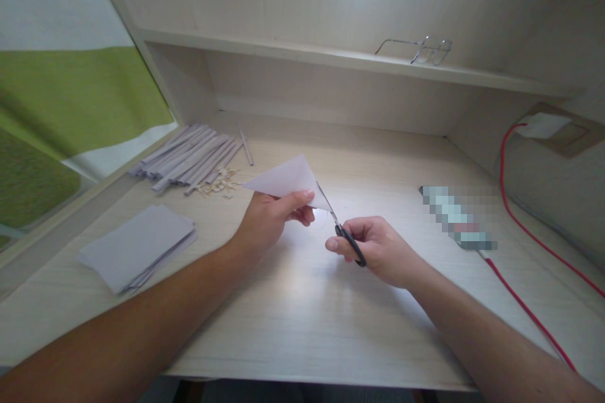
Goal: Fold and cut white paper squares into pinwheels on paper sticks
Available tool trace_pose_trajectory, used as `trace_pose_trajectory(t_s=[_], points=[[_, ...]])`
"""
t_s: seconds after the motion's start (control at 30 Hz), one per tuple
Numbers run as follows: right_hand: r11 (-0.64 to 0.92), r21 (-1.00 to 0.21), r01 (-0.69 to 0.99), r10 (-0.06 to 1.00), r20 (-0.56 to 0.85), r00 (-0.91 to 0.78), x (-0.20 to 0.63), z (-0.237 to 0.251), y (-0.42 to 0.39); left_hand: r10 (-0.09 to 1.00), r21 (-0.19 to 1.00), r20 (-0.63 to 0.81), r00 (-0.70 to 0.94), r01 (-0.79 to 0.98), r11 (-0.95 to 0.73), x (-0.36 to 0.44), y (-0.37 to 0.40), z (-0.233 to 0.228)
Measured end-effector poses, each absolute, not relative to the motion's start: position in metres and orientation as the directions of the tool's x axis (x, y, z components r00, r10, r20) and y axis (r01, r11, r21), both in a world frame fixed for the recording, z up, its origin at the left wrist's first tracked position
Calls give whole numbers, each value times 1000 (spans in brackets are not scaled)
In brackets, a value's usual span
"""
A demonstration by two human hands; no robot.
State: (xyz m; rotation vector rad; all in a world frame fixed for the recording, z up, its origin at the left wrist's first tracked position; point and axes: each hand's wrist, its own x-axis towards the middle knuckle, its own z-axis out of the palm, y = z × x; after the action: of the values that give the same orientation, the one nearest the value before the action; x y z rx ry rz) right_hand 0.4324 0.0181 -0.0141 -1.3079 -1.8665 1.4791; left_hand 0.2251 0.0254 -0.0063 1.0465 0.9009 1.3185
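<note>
Between the thumb and fingers of my left hand (271, 217) is a folded piece of white paper (288, 177), raised above the desk with one point toward the left. My right hand (378, 245) grips black-handled scissors (350, 242), thumb and fingers in the loops. Their blades lie along the right edge of the paper, close to its lower right corner. Whether the blades are closed or slightly apart is too small to tell. Left of my left hand, a stack of white paper sheets (142, 242) rests on the desk.
Rolled paper sticks (189, 154) lie piled at the back left, beside pale elastic bands (220, 182). One stick (246, 147) lies apart. On the right is a phone (456, 217) with a red cable (524, 308). Glasses (428, 50) sit on the shelf (302, 53) above the desk (302, 321).
</note>
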Motion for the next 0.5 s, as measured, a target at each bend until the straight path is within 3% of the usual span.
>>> trace_pose_trajectory(t_s=[0.5], points=[[-27,-920,390,858,-222,-463,431,-13,17,983,955,28,179,-294,26,227,24,-11]])
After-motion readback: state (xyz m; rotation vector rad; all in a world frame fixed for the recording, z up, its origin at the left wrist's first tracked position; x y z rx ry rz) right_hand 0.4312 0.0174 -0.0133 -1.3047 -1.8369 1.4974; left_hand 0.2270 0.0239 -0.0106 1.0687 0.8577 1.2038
